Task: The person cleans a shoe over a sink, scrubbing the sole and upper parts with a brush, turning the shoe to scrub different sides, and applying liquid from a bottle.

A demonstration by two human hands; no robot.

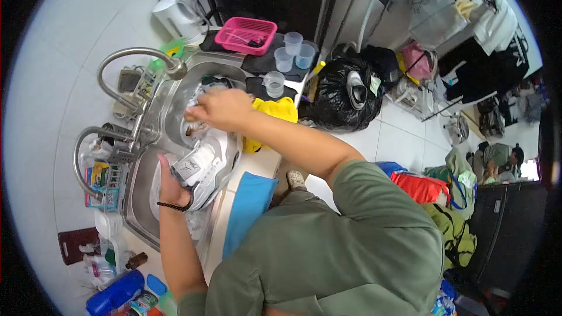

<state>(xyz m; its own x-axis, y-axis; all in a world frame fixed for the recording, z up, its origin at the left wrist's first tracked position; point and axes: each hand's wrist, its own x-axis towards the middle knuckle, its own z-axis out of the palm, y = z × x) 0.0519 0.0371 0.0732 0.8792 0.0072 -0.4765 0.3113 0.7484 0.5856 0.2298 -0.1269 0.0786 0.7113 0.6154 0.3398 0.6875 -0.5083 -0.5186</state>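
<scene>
A white and grey sneaker [213, 161] is tilted over the sink [140, 190], its toe end towards the upper right. My left hand [172, 184], with a dark beaded bracelet at the wrist, is closed around the shoe's opening and tongue. Above the sneaker, my right hand [222, 108] is curled into a grip. A small brown thing [190, 118] shows at its fingertips; most of it is hidden, so its kind is unclear. Suds and a dark and white item [213, 82] lie in the far basin, partly behind my right hand.
Two curved taps [140, 52] rise over the sink's left side. A yellow cloth [275, 114] and a blue cloth [249, 208] lie along the near edge. Plastic cups [285, 58] and a pink basket [246, 35] stand at the back. Another shoe [356, 90] rests on a black bag [333, 96].
</scene>
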